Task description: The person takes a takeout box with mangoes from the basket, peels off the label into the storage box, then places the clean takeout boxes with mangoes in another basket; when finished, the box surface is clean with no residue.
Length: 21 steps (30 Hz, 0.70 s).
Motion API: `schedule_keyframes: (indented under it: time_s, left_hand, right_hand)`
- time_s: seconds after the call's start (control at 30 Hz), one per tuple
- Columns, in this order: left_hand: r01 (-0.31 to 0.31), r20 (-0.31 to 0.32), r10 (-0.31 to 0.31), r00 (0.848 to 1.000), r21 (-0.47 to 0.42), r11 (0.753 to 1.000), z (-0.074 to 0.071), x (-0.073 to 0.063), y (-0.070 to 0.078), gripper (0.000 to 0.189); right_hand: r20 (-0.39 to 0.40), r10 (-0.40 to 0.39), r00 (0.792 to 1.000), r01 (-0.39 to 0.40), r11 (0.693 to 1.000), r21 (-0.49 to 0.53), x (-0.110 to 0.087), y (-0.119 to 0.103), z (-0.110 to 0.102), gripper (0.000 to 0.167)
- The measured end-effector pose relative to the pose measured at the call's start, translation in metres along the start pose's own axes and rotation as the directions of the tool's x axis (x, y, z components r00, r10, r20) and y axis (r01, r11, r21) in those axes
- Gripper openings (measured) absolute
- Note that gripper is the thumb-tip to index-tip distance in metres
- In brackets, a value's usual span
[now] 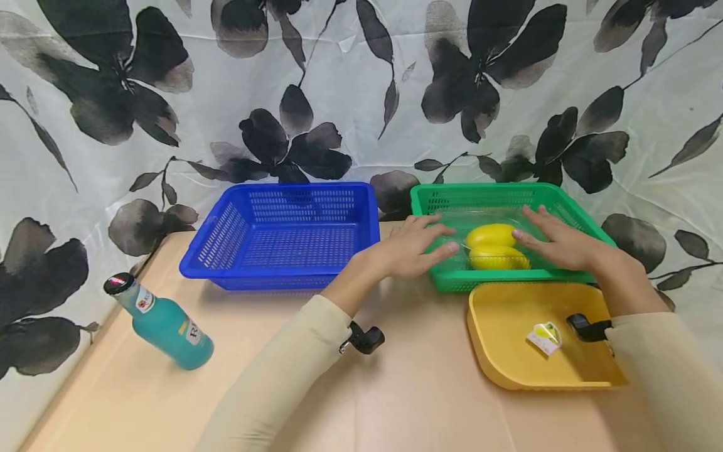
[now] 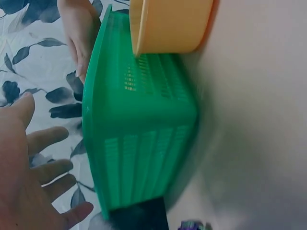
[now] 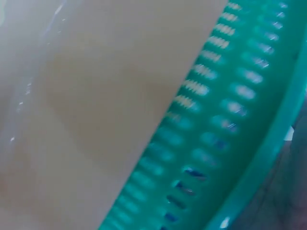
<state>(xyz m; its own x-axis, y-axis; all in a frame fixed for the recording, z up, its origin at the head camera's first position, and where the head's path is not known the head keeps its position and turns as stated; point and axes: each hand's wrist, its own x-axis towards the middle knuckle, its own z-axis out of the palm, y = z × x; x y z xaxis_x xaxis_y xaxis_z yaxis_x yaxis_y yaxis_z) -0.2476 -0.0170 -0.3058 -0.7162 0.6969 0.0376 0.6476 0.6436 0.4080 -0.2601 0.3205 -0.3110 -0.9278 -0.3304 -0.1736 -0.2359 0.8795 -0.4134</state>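
Observation:
My left hand [image 1: 415,248] hovers at the left rim of the green basket [image 1: 454,281], its fingers spread and holding nothing. My right hand [image 1: 565,243] reaches over the basket's right part with fingers extended, close to the yellow fruit. Two smooth yellow fruits [image 1: 490,236] lie in the basket, inside what looks like a clear plastic container [image 1: 480,216]. In the left wrist view, the left hand [image 2: 29,167] stands apart from the basket's outer wall [image 2: 139,115]. The right wrist view is blurred, showing the basket's slotted wall [image 3: 240,115] but no clear fingers.
A blue basket [image 1: 279,274] sits left of the green one. In front of the green basket is a yellow tray [image 1: 497,364] with a small lemon-printed label [image 1: 545,339]. A turquoise bottle [image 1: 172,333] stands at the left. A floral cloth [image 1: 361,69] hangs behind the table.

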Motion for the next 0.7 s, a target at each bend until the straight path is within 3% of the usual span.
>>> schedule_keyframes:
  time_s: [0.17,0.7]
  left_hand:
    - [-0.021,-0.035,0.022,0.999,0.04,0.999,-0.005,-0.013,-0.008,0.056]
    - [0.026,-0.151,-0.014,0.988,0.079,0.997,-0.018,-0.068,-0.042,0.056]
  right_hand:
    - [-0.027,-0.012,1.0,0.011,0.999,-0.036,-0.006,-0.011,0.0,0.091]
    - [-0.102,-0.134,0.986,0.118,0.982,-0.148,-0.013,-0.061,0.008,0.088]
